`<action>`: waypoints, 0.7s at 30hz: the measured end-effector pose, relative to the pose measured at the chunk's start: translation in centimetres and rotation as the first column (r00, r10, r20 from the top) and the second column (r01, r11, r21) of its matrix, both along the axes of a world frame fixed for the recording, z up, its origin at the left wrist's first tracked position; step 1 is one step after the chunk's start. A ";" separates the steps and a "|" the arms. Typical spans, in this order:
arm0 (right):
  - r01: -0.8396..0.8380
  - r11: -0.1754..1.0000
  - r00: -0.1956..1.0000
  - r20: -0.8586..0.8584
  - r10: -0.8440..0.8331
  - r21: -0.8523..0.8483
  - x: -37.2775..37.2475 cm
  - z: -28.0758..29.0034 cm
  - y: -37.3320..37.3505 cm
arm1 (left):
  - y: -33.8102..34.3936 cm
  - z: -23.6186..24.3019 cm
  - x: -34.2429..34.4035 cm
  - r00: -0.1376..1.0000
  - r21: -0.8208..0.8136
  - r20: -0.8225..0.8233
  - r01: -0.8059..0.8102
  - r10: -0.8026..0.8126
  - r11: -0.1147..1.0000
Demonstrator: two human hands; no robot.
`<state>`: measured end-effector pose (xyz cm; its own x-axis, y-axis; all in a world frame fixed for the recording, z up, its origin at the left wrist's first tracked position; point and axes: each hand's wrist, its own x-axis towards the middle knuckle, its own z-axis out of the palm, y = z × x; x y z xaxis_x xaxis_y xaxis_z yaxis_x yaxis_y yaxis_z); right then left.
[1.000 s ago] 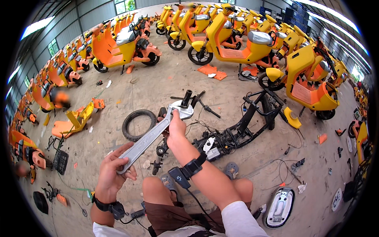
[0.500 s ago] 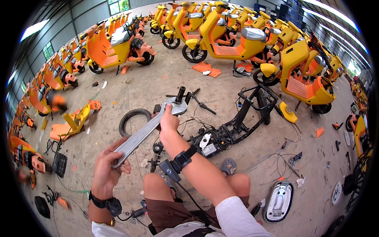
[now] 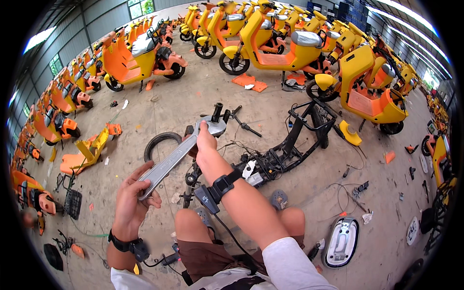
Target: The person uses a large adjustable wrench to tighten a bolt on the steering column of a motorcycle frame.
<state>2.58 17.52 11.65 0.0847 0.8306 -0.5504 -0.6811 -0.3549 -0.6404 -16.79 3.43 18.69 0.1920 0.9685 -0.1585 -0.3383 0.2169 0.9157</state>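
Observation:
A long grey metal wrench point(image 3: 170, 161) runs from my left hand up to the steering stem point(image 3: 216, 121) of a stripped black scooter frame point(image 3: 285, 150) lying on the concrete floor. My left hand point(image 3: 135, 195) grips the wrench's handle end. My right hand point(image 3: 205, 142) holds the wrench near its head, close to the stem. Both wrists wear black straps with small devices. My bare knees point(image 3: 193, 222) show below the arms.
A loose black tyre point(image 3: 159, 144) lies left of the frame. A grey plastic cover point(image 3: 341, 241) rests at lower right. Orange and yellow scooters point(image 3: 270, 43) stand in rows behind and at both sides. Loose wires, orange panels point(image 3: 249, 81) and small parts litter the floor.
The view has shifted slightly forward and the wrench head has moved up to the steering stem. Both hands keep their grip on the wrench.

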 end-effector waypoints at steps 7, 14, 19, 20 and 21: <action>-0.161 0.986 0.983 -0.078 0.164 0.047 0.0 0.1 -0.8 | -0.9 -0.2 -0.2 0.997 -0.003 -0.007 -0.074 0.074 0.997; -0.300 0.947 0.951 -0.045 0.307 0.111 2.4 -0.8 -0.7 | -0.6 -1.0 1.6 0.990 0.002 -0.014 -0.142 0.142 0.990; -0.229 0.838 0.906 -0.206 0.369 0.495 7.2 -2.9 -7.6 | -0.8 -2.0 1.1 0.976 -0.039 0.039 -0.212 0.213 0.977; -0.217 0.801 0.883 -0.238 0.404 0.558 8.0 -2.6 -9.3 | -0.6 -2.3 0.8 0.977 -0.045 0.037 -0.209 0.211 0.977; -0.193 0.765 0.859 -0.271 0.434 0.614 8.6 -2.3 -10.9 | -0.6 -2.6 0.6 0.979 -0.055 0.031 -0.201 0.203 0.978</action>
